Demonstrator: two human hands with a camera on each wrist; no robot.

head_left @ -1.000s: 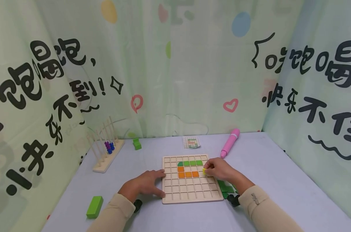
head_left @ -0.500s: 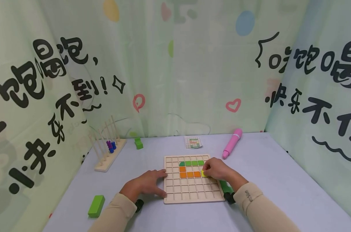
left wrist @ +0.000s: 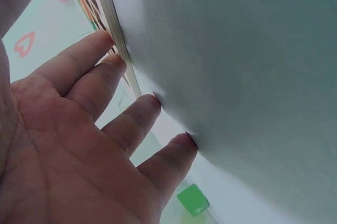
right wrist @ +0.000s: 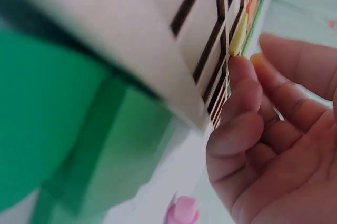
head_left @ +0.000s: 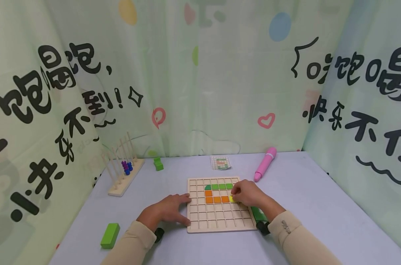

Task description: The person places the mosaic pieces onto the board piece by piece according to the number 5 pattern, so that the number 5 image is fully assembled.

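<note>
A square wooden grid board (head_left: 217, 217) lies on the table, with a dark green rounded tile (head_left: 208, 187), several light green tiles (head_left: 222, 186) and several orange tiles (head_left: 217, 199) in its cells. My right hand (head_left: 248, 193) is over the board's right part, fingers bent, fingertips at a yellow tile (head_left: 231, 198) in line with the lower orange row. In the right wrist view, the fingertips meet the near end of this yellow tile (right wrist: 239, 35). My left hand (head_left: 168, 209) rests at the board's left edge, its fingers spread in the left wrist view and touching the side.
Green pieces (head_left: 259, 214) lie by the board's right edge, partly under my right forearm. Behind the board are a pattern card (head_left: 221, 162) and a pink pen-shaped object (head_left: 265, 164). A peg stand with beads (head_left: 125, 178) and green blocks (head_left: 109, 235) stand at left.
My right hand has brought the yellow tile down and slightly left onto the board, beside the orange row. The left hand stays at the board's edge. The head view has shifted slightly.
</note>
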